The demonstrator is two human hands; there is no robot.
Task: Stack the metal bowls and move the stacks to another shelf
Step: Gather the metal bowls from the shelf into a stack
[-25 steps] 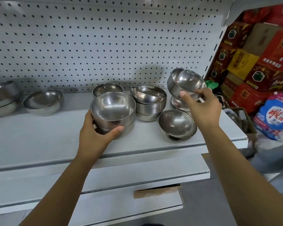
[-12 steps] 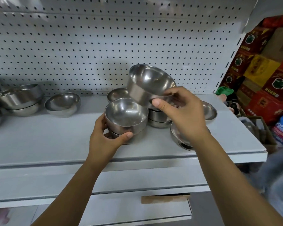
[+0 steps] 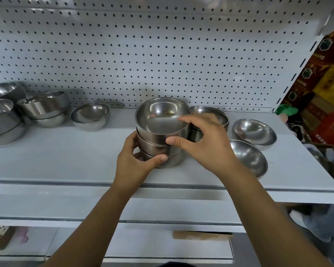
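A stack of three metal bowls (image 3: 158,139) stands in the middle of the white shelf (image 3: 66,162). Its top bowl (image 3: 162,116) sits nested in the ones below. My left hand (image 3: 137,160) grips the lower bowls from the left, thumb across the front. My right hand (image 3: 202,141) holds the top bowl at its right rim, thumb on the front wall and fingers over the edge. Behind my right hand is another short stack (image 3: 210,116), partly hidden. Two single bowls lie to the right, one tilted (image 3: 254,132) and one nearer the front edge (image 3: 248,158).
At the left stand one loose bowl (image 3: 90,116), a stack of bowls (image 3: 44,108) and larger bowls (image 3: 2,120) at the frame edge. A white pegboard (image 3: 143,54) backs the shelf. Lower shelves (image 3: 162,212) jut out below. Coloured cartons (image 3: 324,89) are piled at the right.
My right hand carried the bowl from the right side over to the left and set it down onto the stack held by my left hand. The view shifted rightward.
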